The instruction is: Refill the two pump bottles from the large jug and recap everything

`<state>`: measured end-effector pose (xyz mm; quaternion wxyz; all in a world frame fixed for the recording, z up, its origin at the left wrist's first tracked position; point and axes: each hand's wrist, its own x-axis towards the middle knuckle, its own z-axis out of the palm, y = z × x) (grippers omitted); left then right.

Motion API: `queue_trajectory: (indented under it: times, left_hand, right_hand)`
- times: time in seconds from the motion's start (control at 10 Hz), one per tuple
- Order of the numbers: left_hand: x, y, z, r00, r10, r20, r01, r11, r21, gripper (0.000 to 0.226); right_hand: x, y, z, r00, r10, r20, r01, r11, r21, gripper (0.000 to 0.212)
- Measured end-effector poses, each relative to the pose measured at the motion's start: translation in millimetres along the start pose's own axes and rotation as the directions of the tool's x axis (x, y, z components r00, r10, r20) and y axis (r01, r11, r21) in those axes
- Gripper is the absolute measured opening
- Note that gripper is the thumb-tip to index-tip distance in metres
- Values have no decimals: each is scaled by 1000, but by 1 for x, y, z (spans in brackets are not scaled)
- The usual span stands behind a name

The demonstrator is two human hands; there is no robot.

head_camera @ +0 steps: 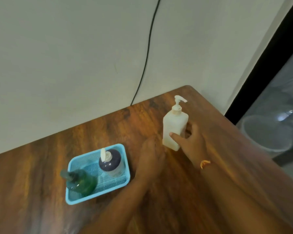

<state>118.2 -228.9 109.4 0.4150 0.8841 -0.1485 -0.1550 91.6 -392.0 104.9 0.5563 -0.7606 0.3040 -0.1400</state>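
The white pump bottle (173, 127) stands upright on the wooden table (41, 174), near the far right corner, its pump head on and the nozzle pointing right; the right hand (193, 142) holds it low on the body, coming in from the right, with the thumb (175, 136) pressed on the near face and the fingers curled round the far side; so the bottle sits in the crook of that hand, its base on the wood and its neck and pump well above the grip. An orange band (205, 163) circles the right wrist.

The left hand (151, 154) is blurred; it lies low over the table just left of the white bottle's base, fingers stretched out and holding nothing; whether it touches the wood or the bottle cannot be told.

To the left of that hand sits a blue mesh tray (112, 188); inside it, at the near left, a green pump bottle (82, 182) with a dark pump head; at the far right of the tray, a dark bottle (110, 162) with a white top (105, 155); the two stand apart.

A black cable (147, 53) runs down the pale wall behind the table's far edge; off the table's right side, a grey bin (264, 132) stands on the floor.
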Motion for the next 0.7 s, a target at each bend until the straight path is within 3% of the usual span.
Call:
queue_trajectory:
  times: [0.1,0.3,0.7]
  left_hand:
    - [51,35,5,992,-119,44,117,993,34,37]
    - [100,52,23,995,-67,70,65,997,41,62]
    - [87,42,23,990,-82,119,50,967,249,76]
  right_hand:
    - [57,0,-14,999,13,49,-8,996,-93,86]
    - [116,11,-16,997,24,77,-8,979,-203,84]
    - [104,-8,-18,996,42,75,-19,961,-275,100]
